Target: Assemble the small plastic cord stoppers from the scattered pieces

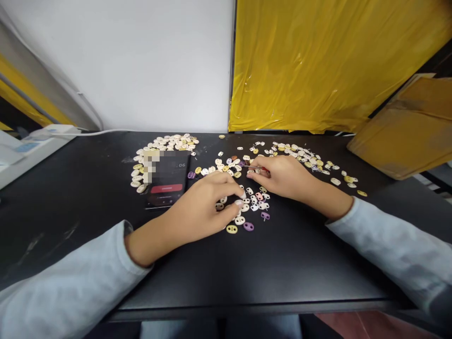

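Observation:
My left hand [212,202] rests low over the table, thumb and forefinger pinched around a small white two-hole plastic piece [246,201]. More such pieces lie right by the fingertips: white ones, a pink one [259,196], a yellow oval [231,229] and a purple oval [248,226]. Closed on a thin metal tool with a red handle [264,170] is my right hand [282,174]; its tip points left into a mixed heap of oval pieces [226,165]. The tool's exact kind is too small to make out.
A phone [165,181] with a lit screen lies left of the heap, and a pile of cream oval pieces [176,140] curves around it. Behind my right hand spread further small pieces [296,151]. A cardboard box [406,127] stands at right, a white power strip [42,141] at left.

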### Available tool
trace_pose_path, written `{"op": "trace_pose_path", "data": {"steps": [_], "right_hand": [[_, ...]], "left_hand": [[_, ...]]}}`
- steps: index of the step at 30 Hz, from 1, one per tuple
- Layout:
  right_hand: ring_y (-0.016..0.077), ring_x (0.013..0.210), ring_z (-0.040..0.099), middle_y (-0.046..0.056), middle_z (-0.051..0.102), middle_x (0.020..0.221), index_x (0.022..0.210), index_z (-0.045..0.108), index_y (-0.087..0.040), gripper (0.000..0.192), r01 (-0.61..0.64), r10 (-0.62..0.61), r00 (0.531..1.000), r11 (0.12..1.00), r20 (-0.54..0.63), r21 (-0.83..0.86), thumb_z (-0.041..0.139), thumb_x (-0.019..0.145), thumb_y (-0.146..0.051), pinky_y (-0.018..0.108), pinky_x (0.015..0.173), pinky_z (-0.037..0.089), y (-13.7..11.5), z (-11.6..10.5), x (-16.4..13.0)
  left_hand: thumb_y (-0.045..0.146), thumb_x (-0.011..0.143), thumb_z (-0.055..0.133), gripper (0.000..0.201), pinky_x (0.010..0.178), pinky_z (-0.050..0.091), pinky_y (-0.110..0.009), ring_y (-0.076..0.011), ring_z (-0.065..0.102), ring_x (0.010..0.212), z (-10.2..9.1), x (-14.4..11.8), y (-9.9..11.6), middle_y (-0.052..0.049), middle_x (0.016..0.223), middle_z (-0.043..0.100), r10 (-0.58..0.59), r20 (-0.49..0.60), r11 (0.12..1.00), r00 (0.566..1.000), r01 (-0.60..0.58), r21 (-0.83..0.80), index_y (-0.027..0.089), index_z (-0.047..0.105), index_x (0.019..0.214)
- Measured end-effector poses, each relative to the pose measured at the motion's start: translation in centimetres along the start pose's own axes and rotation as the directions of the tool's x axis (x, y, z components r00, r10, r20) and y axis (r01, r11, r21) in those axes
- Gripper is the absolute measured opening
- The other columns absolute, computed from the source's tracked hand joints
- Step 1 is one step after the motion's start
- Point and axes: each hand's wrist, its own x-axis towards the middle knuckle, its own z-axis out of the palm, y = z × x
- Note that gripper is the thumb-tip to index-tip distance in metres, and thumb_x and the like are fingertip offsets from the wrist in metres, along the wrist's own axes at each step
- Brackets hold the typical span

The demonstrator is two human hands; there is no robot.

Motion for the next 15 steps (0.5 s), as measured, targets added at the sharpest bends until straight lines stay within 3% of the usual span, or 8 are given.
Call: {"op": "trace_pose_path", "data": {"steps": [3, 7, 11, 13, 15], "right_hand": [[0.0164, 0.061, 0.058, 0.003, 0.067, 0.07, 0.095, 0.069, -0.016, 0.021, -0.016, 0.02, 0.997, 0.998, -0.069, 0.062, 0.06, 0.092, -0.036, 0.028, 0.061, 0.037, -0.1, 0.2, -0.2], [0.0164, 0.072, 0.062, 0.004, 0.07, 0.082, 0.092, 0.066, -0.017, 0.015, 0.014, 0.054, 0.98, 0.942, -0.191, 0.336, 0.061, 0.092, -0.031, 0.027, 0.067, 0.044, -1.0, -0.4, -0.7], [0.014, 0.07, 0.059, 0.002, 0.069, 0.082, 0.089, 0.066, -0.018, 0.008, 0.032, 0.099, 0.963, 0.88, -0.249, 0.475, 0.063, 0.09, -0.025, 0.025, 0.063, 0.044, -2.2, -1.3, -1.3], [0.0131, 0.069, 0.058, 0.002, 0.069, 0.085, 0.091, 0.066, -0.018, 0.006, 0.048, 0.079, 0.971, 0.861, -0.226, 0.507, 0.064, 0.089, -0.023, 0.024, 0.061, 0.043, -2.8, -1.5, -1.6], [0.012, 0.068, 0.057, 0.002, 0.07, 0.089, 0.095, 0.067, -0.018, 0.008, 0.08, 0.025, 0.982, 0.841, -0.186, 0.535, 0.063, 0.088, -0.02, 0.024, 0.059, 0.042, -3.2, -1.5, -1.8]], "left_hand": [[0.015, 0.089, 0.057, 0.012, 0.087, 0.046, -0.034, -0.0203, 0.061, 0.09, 0.0, 0.1, 0.1, -0.006, 0.091, 0.065, 0.012, 0.035, 1.0, 0.999, -0.011, -0.026, 0.018, 0.069, 0.089], [0.01, 0.083, 0.059, 0.011, 0.083, 0.047, -0.033, -0.0195, 0.061, 0.085, -0.2, 0.2, 0.3, -0.005, 0.087, 0.065, -0.018, 0.038, 0.999, 0.999, 0.02, -0.045, 0.018, 0.065, 0.079], [0.011, 0.082, 0.061, 0.009, 0.076, 0.048, -0.031, -0.017, 0.06, 0.078, -0.2, 0.4, 0.5, -0.003, 0.084, 0.067, -0.11, -0.067, 0.99, 0.992, 0.103, -0.096, 0.018, 0.065, 0.087], [0.017, 0.086, 0.061, 0.014, 0.074, 0.05, -0.03, -0.0163, 0.063, 0.079, 0.1, 0.5, 0.5, -0.002, 0.089, 0.071, -0.218, -0.117, 0.951, 0.969, 0.184, -0.247, 0.019, 0.065, 0.099], [0.023, 0.089, 0.063, 0.018, 0.08, 0.054, -0.03, -0.0173, 0.069, 0.087, 0.3, 0.7, 0.5, -0.004, 0.096, 0.074, -0.306, -0.112, 0.848, 0.945, 0.218, -0.483, 0.018, 0.064, 0.106]]}}
